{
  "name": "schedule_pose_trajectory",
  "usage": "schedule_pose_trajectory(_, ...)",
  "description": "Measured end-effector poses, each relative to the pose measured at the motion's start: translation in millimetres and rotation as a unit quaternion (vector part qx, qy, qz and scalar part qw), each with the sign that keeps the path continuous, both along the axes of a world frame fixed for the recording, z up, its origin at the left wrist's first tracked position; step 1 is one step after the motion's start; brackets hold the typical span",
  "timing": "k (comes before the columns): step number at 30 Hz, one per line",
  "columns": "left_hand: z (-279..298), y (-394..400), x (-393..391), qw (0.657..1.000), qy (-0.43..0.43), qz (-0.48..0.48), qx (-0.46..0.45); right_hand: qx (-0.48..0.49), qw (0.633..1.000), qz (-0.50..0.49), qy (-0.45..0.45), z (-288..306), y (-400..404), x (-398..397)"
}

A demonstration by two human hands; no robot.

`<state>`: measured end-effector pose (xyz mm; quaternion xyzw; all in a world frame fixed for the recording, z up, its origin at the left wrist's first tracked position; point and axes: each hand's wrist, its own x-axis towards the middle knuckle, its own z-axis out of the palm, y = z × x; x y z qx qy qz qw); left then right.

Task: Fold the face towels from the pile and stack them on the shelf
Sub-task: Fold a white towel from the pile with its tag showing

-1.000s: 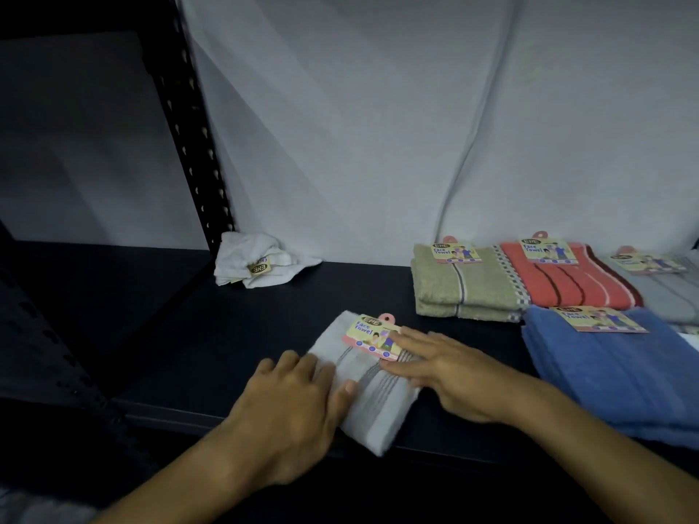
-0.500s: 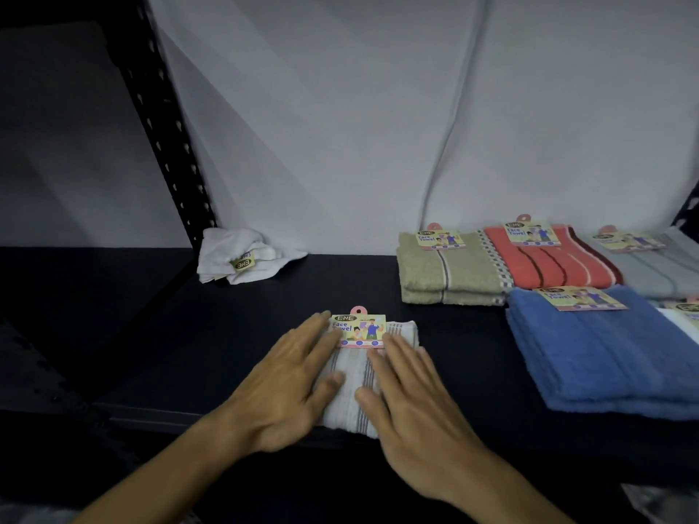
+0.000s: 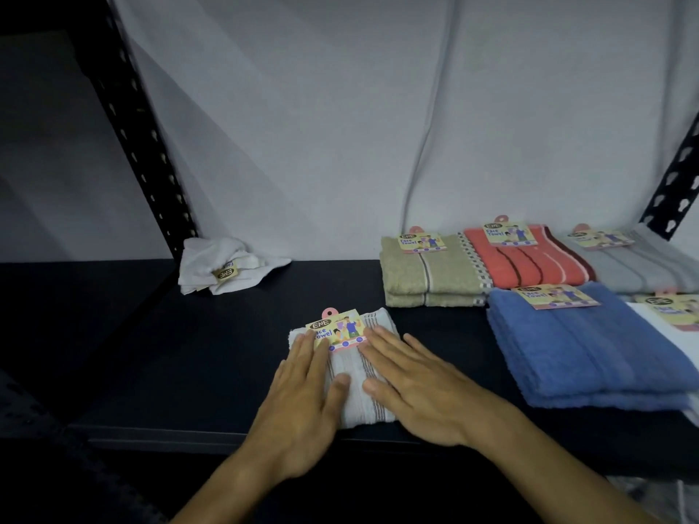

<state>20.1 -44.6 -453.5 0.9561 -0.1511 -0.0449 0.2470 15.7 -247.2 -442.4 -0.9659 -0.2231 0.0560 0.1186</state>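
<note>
A folded white face towel (image 3: 353, 387) with thin dark stripes and a paper tag (image 3: 337, 330) lies near the front edge of the dark shelf (image 3: 212, 357). My left hand (image 3: 299, 406) lies flat on its left side, fingers spread. My right hand (image 3: 420, 391) presses flat on its right side. Neither hand grips anything. Folded towels sit at the right: a beige towel (image 3: 423, 276), a coral striped towel (image 3: 525, 262), a grey towel (image 3: 635, 264) and a blue towel (image 3: 582, 346).
A crumpled white towel (image 3: 223, 264) lies at the back left beside the black perforated upright (image 3: 140, 134). Another white tagged towel (image 3: 677, 323) pokes in at the right edge. A second upright (image 3: 677, 175) stands at the far right. A grey cloth backs the shelf.
The striped towel has been turned square to the shelf edge. Both hands have gone from holding its sides to lying flat on top of it.
</note>
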Motion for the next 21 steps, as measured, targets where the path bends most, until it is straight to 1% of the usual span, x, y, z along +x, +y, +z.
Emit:
schedule_pose_trajectory(2,4.2,7.7,-0.3,0.997,0.015,0.029,-0.076,0.045,0.999,-0.024,0.014,3.5,4.1,-3.9)
schedule_pose_trajectory(3,6.9,10.8,0.2,0.994,0.004,0.057,-0.092,0.078,0.996,-0.049,0.008,4.1,6.8,-5.8)
schedule_pose_trajectory(4,10.5,12.8,1.0,0.991,-0.023,0.094,-0.088,0.105,0.991,-0.082,-0.014,4.0,9.9,-7.3)
schedule_pose_trajectory(6,19.4,12.8,3.3,0.983,-0.079,0.164,-0.036,0.110,0.974,-0.176,-0.091,5.2,16.8,-9.5)
schedule_pose_trajectory(7,25.0,10.6,3.2,0.978,-0.091,0.187,-0.004,0.094,0.962,-0.230,-0.116,7.0,20.0,-9.8)
schedule_pose_trajectory(8,29.7,7.6,2.9,0.975,-0.091,0.201,0.032,0.075,0.950,-0.278,-0.121,9.5,22.7,-9.2)
schedule_pose_trajectory(9,33.3,4.0,2.4,0.972,-0.080,0.208,0.069,0.054,0.942,-0.311,-0.112,12.2,25.1,-7.8)
schedule_pose_trajectory(11,36.9,-3.2,3.1,0.968,-0.041,0.215,0.125,0.027,0.936,-0.343,-0.072,18.1,28.9,-3.2)
schedule_pose_trajectory(14,37.6,-11.1,8.4,0.960,0.006,0.241,0.141,0.052,0.929,-0.366,-0.016,21.8,31.0,5.2)
schedule_pose_trajectory(16,36.0,-14.7,13.6,0.958,0.034,0.257,0.123,0.075,0.923,-0.378,0.004,22.5,34.0,9.7)
schedule_pose_trajectory(18,32.0,-17.2,18.0,0.956,0.059,0.279,0.071,0.096,0.915,-0.392,0.023,22.4,37.9,13.4)
schedule_pose_trajectory(19,30.1,-18.6,18.8,0.954,0.060,0.289,0.043,0.105,0.911,-0.398,0.028,21.9,39.3,14.6)
schedule_pose_trajectory(21,26.4,-21.9,17.1,0.955,0.036,0.295,0.012,0.132,0.904,-0.406,0.028,20.8,40.5,15.2)
